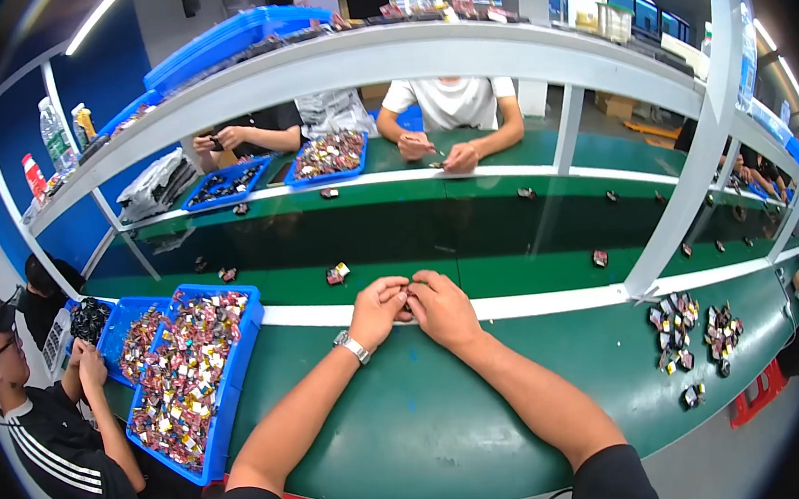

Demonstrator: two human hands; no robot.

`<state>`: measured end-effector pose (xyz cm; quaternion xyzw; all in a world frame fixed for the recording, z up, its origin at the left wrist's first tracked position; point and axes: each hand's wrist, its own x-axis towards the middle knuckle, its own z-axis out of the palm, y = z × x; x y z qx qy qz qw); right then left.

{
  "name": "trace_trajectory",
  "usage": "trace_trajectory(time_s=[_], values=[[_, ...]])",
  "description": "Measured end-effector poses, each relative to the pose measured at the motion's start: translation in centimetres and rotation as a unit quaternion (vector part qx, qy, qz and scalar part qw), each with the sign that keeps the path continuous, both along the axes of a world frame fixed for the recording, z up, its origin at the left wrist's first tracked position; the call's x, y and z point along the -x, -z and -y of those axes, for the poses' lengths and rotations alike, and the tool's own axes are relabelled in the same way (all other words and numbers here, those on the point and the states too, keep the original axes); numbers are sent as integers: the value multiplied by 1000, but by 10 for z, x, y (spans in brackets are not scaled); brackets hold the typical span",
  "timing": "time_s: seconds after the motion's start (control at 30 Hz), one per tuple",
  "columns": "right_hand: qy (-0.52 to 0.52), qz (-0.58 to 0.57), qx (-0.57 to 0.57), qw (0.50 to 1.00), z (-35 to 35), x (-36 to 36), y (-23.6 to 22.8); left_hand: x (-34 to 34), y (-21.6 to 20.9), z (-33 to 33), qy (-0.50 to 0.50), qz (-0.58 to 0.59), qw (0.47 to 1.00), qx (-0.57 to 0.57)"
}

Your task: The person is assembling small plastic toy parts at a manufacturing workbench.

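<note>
My left hand (379,317), with a metal-band watch (351,347) at its wrist, meets my right hand (444,313) over the near edge of the green bench. The fingers of both are curled inward and pinch a small dark, reddish thing, mostly hidden by the fingertips, so its kind does not show. Just beyond my left hand, a small part with white and yellow patches (337,273) lies on the green conveyor belt. To the left stands a blue tray (252,310) heaped with small parts in red, white and yellow.
White frame posts (672,195) and a shelf (384,54) span the bench. Clusters of small black parts (674,331) lie at right. Co-workers sit opposite, one in a white shirt (454,104), and at left, one in a black top (58,445). More parts ride the belt (505,274).
</note>
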<state>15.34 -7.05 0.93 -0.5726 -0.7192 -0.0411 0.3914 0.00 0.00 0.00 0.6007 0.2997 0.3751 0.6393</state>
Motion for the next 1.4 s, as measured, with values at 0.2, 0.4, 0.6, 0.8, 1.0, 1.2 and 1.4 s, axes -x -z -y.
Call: trace_trajectory(time_s=[0.2,0.4,0.6,0.8,1.0,1.2,1.4], values=[[-15,-27,-44,999,1,1,-2,-1,-5,2,3,24,999,30],[90,-36,-87,991,-16,-37,1,13,-20,-11,-288,-141,890,-323],[151,-75,26,985,-21,-65,4,54,-14,-44,-333,-442,776,-303],[154,-1,-32,988,-14,-51,-9,38,-13,-54,-284,-482,778,-286],[-24,-46,-74,996,-4,-16,-16,41,0,-56,-287,-375,811,-345],[-51,-161,-2,986,4,-2,-20,19,-27,-11,-74,-198,903,-374],[-34,-204,28,978,2,-13,-17,12,-18,-8,70,-41,978,-191]])
